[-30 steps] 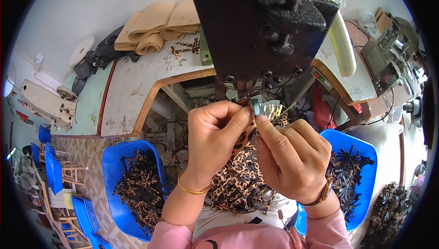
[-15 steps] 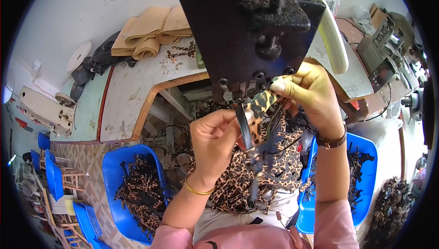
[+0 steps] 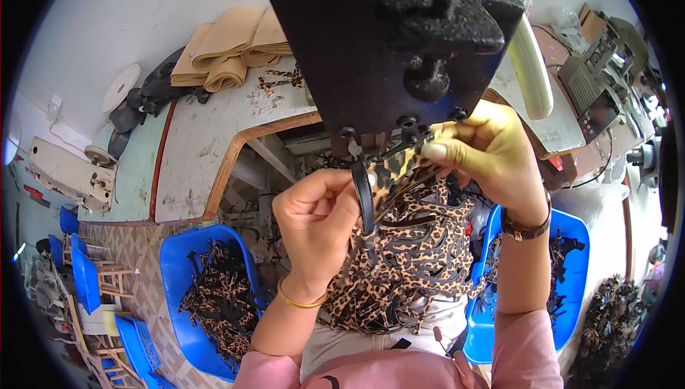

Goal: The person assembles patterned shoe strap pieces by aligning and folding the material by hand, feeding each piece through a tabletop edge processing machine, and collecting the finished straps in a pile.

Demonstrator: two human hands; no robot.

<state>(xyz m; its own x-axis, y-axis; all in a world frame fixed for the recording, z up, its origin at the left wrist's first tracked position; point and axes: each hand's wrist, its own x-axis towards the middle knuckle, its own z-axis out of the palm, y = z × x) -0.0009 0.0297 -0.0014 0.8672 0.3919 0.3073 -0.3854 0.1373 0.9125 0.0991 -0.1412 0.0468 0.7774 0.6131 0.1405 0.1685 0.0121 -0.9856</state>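
Note:
Under the head of a black machine (image 3: 335, 53), both hands hold a leopard-print strap (image 3: 385, 175) with black edging. My left hand (image 3: 317, 218), a gold bangle at its wrist, pinches the strap's black-edged end between thumb and fingers. At the other end, just below the machine's right lower edge, my right hand (image 3: 492, 153) grips it between thumb and forefinger. The strap is partly edge-on, so its full shape cannot be made out. Beneath the hands, a heap of leopard-print straps (image 3: 407, 275) with black trim lies over the lap.
Blue tubs with more straps stand on both sides, one at left (image 3: 171, 303) and one at right (image 3: 574, 246). A worktable (image 3: 207, 146) with a cut-out edge carries folded tan sheets (image 3: 232, 43). A pale curved part (image 3: 531, 75) hangs right of the machine head.
My left hand has moved left, carrying its end of the strap along. The strap has turned and shows less of its printed face. My right hand keeps its pinch and has shifted only slightly.

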